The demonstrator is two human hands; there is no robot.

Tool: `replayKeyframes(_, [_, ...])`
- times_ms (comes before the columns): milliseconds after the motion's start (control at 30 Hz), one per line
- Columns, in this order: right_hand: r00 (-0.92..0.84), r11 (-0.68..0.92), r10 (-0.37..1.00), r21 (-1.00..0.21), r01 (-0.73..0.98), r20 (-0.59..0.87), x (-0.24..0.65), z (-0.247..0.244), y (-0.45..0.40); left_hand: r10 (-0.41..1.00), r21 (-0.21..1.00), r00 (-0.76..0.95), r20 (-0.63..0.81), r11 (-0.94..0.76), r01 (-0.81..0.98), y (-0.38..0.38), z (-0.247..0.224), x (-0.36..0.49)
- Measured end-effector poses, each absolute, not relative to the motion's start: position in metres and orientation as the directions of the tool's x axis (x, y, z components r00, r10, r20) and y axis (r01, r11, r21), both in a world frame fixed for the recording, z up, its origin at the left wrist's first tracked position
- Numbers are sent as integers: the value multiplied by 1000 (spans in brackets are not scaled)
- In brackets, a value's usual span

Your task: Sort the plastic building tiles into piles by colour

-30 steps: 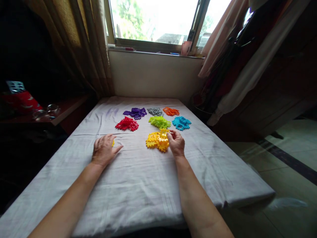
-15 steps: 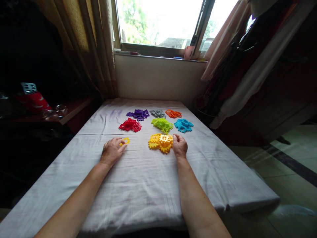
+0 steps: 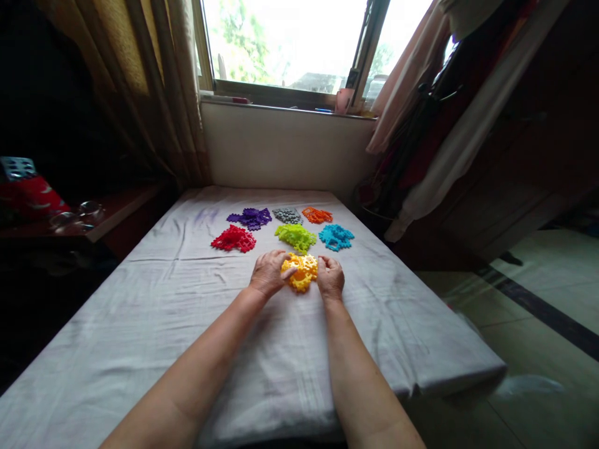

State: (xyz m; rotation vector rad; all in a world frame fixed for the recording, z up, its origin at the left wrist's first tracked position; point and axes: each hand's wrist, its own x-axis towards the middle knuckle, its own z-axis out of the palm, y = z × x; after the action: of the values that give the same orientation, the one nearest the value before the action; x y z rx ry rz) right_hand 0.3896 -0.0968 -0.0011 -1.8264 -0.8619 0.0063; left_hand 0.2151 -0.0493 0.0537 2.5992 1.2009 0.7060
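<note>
Yellow gear-edged pcs. (image 3: 302, 277), mid-counter (image 3: 140, 312), no clear long axis, lie immed. R of L grip (image 3: 269, 274) (thumb/fingers parted, hold unclear) and L of R grip (image 3: 331, 279) (fingers curled, hold unclear), both approx. equally nr.

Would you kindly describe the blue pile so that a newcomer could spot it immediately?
From the window, look down to the cloth-covered table. The blue pile of toothed pieces lies just right of the lime-green pile; no other pile there is blue.
</note>
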Motion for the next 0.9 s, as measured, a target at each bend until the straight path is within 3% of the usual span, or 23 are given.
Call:
replayKeyframes(100, [626, -169, 611, -693, 701, 485, 376, 10, -104, 777, 360, 523, 352, -627, 690, -42, 40, 179])
replayKeyframes(200, [400, -120, 749, -487, 865, 528, 351, 31, -105, 810, 351, 435, 393, -570, 743, -32, 26, 124])
replayKeyframes(333, [46, 11, 943, -167, 986, 329, 316, 64, -87, 857, 393, 313, 410, -476, 787, -21, 14, 66])
replayKeyframes(433, [-32, 35, 994, -24, 999, 108, 303, 76, -71, 873, 420, 255, 415, -433, 797, -20, 12, 51])
replayKeyframes(500, [-31, 30, 998, 17, 999, 48, 302, 74, -66, 875, 416, 249, 415, -425, 804, -22, 12, 52])
replayKeyframes(700, [-47, 43, 986, 31, 999, 162, 318, 58, -88, 872, 398, 271, 408, -437, 807, -24, 10, 56])
replayKeyframes(900, [-2, -8, 985, 55, 998, 172, 357, 57, -108, 862, 379, 280, 423, -449, 810, -23, 9, 54])
